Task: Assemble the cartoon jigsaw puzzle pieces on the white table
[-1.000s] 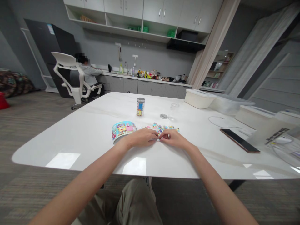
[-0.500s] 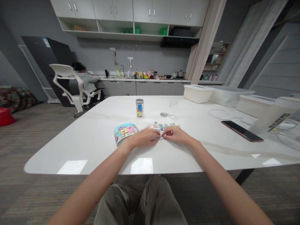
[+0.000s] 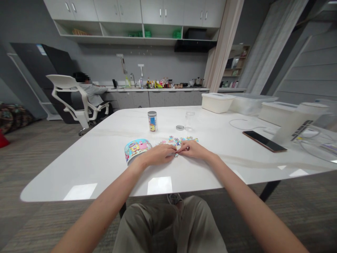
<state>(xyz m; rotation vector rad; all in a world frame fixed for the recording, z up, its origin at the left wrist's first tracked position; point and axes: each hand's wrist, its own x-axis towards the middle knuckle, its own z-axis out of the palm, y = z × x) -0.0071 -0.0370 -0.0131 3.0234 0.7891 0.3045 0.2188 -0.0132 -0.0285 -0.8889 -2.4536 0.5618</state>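
Both hands meet low over the white table [image 3: 79, 158], at a small cluster of jigsaw puzzle pieces [image 3: 176, 155]. My left hand [image 3: 160, 154] is palm down, its fingers together and curled, with the tips on the cluster's left side. From the right, my right hand [image 3: 194, 149] pinches a piece between thumb and forefinger, its other fingers folded. Just beyond the fingertips lies a loose pile of colourful puzzle pieces [image 3: 177, 141], partly covered by the hands. A curved cartoon-printed sheet [image 3: 136, 148] stands left of my left hand. The piece's picture is too small to read.
Farther back stand a cartoon-labelled jar [image 3: 152, 121] with a grey lid, a clear jar [image 3: 189, 121] and a loose lid [image 3: 180, 128]. To the right are a phone [image 3: 264, 141], a white bottle [image 3: 300, 124], cables and storage boxes [image 3: 218, 103]. A person sits in a white chair [image 3: 67, 82].
The whole view has shifted slightly, so things sit farther left. My right fingers have closed in a little at the puzzle pieces. My knees have moved apart, showing a shoe.
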